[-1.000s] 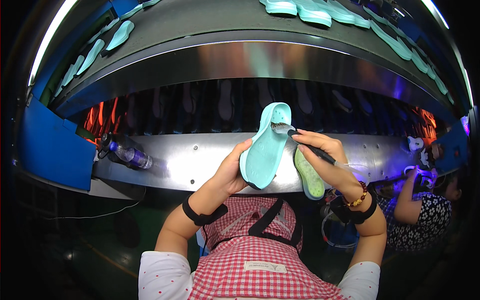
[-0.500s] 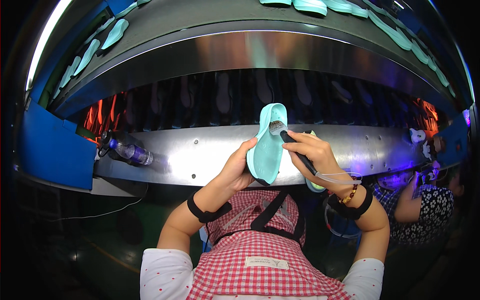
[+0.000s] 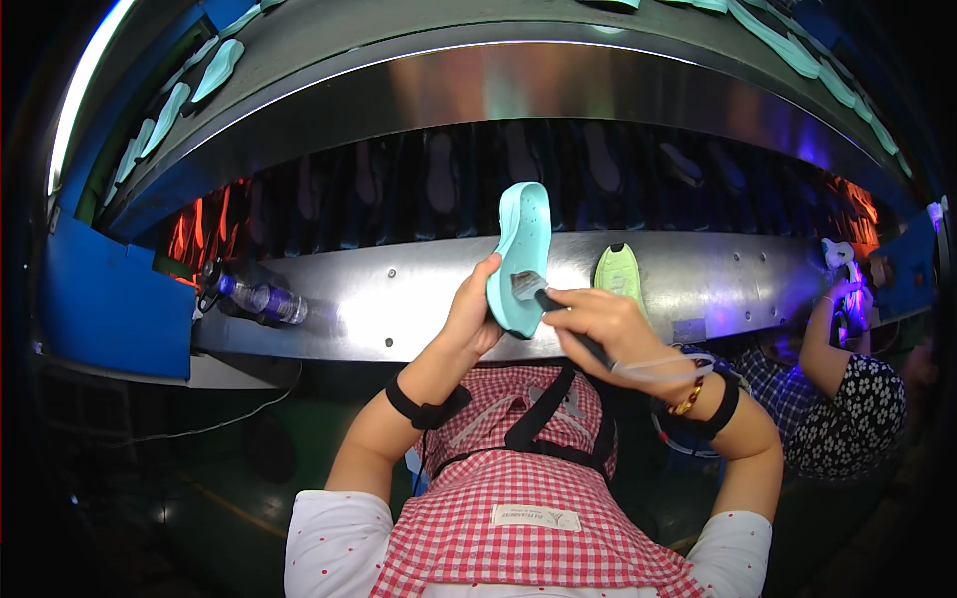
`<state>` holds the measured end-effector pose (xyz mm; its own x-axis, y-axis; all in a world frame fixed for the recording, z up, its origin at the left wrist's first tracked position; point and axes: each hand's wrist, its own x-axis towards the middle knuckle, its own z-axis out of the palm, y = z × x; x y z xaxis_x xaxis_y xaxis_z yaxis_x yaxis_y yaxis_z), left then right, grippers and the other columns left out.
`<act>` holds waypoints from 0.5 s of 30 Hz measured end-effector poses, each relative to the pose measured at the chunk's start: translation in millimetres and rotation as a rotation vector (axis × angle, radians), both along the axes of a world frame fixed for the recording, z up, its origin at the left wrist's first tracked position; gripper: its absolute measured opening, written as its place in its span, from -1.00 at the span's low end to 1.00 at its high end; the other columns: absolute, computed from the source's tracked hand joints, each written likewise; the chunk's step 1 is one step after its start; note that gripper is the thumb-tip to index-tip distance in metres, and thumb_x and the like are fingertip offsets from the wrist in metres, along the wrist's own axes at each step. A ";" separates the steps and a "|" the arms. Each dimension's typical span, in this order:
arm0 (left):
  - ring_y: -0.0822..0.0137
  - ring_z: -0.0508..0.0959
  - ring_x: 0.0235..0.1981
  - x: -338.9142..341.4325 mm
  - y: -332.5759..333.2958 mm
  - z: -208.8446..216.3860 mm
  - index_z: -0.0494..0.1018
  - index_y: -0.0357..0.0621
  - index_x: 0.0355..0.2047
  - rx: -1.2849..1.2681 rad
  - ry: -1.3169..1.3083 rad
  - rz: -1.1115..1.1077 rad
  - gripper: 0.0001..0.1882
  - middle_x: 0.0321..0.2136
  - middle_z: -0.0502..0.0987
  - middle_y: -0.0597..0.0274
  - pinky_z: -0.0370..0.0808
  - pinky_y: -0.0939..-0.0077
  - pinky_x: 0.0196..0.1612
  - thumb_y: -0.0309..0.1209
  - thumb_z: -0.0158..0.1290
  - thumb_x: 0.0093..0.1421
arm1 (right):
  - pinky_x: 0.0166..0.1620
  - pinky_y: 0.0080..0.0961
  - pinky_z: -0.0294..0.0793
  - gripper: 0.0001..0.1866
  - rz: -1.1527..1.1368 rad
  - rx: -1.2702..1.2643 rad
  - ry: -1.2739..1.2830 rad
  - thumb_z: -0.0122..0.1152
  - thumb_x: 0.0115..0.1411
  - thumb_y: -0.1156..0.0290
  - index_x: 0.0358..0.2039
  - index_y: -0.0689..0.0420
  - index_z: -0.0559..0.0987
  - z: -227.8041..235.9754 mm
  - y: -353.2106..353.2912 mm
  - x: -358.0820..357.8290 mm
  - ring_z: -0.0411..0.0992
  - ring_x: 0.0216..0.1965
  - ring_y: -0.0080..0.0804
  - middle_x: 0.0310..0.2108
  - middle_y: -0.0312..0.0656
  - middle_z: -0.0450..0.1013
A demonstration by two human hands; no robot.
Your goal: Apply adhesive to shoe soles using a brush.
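Observation:
My left hand [image 3: 473, 311] is closed around the left edge of a turquoise shoe sole [image 3: 531, 234], held up with its hollow inner side showing. A brush [image 3: 592, 349] with a dark handle is gripped in my right hand [image 3: 616, 324], and a pale tube runs from the handle's end along my wrist. The bristles rest on the inside of the sole, toward its near end. A light green shoe sole [image 3: 618, 271] with a dark tip lies on the metal ledge just beyond my right hand, its near end hidden by that hand.
On the metal ledge [image 3: 379, 309], a clear plastic bottle [image 3: 264, 299] lies at the left. Above it, a conveyor belt [image 3: 429, 22] carries several turquoise soles [image 3: 218, 70]. Orange-lit openings flank the dark gap. At the right, another person's arm [image 3: 821, 344] reaches to the ledge.
The brush has moved down the inside of the sole toward its near end. My view has shifted slightly, and more of the light green sole shows. Soles on the belt have moved rightward.

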<state>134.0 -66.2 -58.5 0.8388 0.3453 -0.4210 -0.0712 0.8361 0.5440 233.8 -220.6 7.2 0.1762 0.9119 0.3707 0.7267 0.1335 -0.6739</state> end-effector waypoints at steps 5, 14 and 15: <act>0.16 0.46 -0.18 -11.6 11.8 0.8 0.17 -0.28 -0.01 -0.039 -0.015 -0.064 -0.50 -0.17 0.39 -0.02 0.46 0.29 -0.13 -0.14 -0.26 0.19 | -0.22 -0.42 0.42 -0.80 0.112 -0.068 0.281 0.12 -0.11 0.57 -0.38 0.23 0.53 10.6 -8.4 4.9 0.44 -0.26 -0.11 -0.24 0.08 0.42; 0.06 0.44 -0.14 -16.8 4.2 25.0 0.14 -0.18 0.06 -0.076 -0.106 -0.185 -0.43 -0.06 0.33 -0.04 0.41 0.01 -0.11 -0.07 -0.31 0.15 | -0.15 -0.40 0.39 -0.78 -0.139 0.109 -0.194 0.13 -0.15 0.59 -0.39 0.23 0.51 29.6 12.0 46.7 0.41 -0.21 -0.11 -0.23 0.05 0.41; 0.08 0.46 -0.16 -15.3 2.5 28.0 0.13 -0.24 0.05 -0.102 -0.114 -0.164 -0.45 -0.09 0.35 -0.06 0.45 0.07 -0.15 -0.10 -0.28 0.16 | -0.14 -0.38 0.39 -0.78 -0.131 0.109 -0.296 0.14 -0.15 0.59 -0.39 0.22 0.51 24.2 15.1 46.3 0.40 -0.20 -0.11 -0.23 0.05 0.41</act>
<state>118.8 -63.6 -30.5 0.9245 0.1609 -0.3456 0.0139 0.8917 0.4523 280.1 -205.6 31.4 0.1598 0.8407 0.5174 0.9042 0.0856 -0.4183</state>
